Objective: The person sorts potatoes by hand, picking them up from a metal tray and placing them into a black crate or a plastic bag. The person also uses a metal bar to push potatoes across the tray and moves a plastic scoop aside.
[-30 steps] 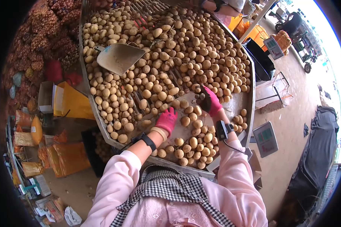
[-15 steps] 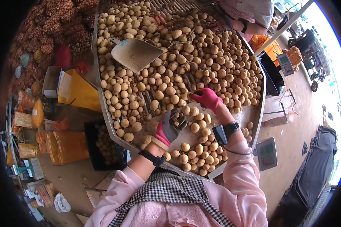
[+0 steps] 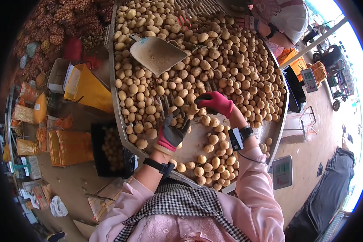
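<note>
My left hand (image 3: pixel 173 132), in a pink glove with a dark grey palm, is open at the front of the sorting table. Its fingers are spread, with loose potatoes just beyond the fingertips. My right hand (image 3: pixel 217 104), gloved in pink and dark grey, reaches in from the right with its fingers bent together. A small potato (image 3: pixel 193 109) shows at its fingertips, partly covered. A pile of potatoes (image 3: pixel 242 80) spreads over the slatted table beyond both hands. A smaller group of potatoes (image 3: pixel 215 164) lies near my body.
A metal scoop (image 3: pixel 157 56) rests on the potatoes. The table's metal rim (image 3: pixel 116 101) runs along the left. A black crate (image 3: pixel 105 151) with potatoes stands below it. Another person's gloved hand (image 3: pixel 246 21) is at the far right. A scale display (image 3: pixel 282 172) stands at right.
The small potatoes in my left hand are gone from it and its fingers have spread. My right hand has shifted slightly left. The whole view has moved a little to the right.
</note>
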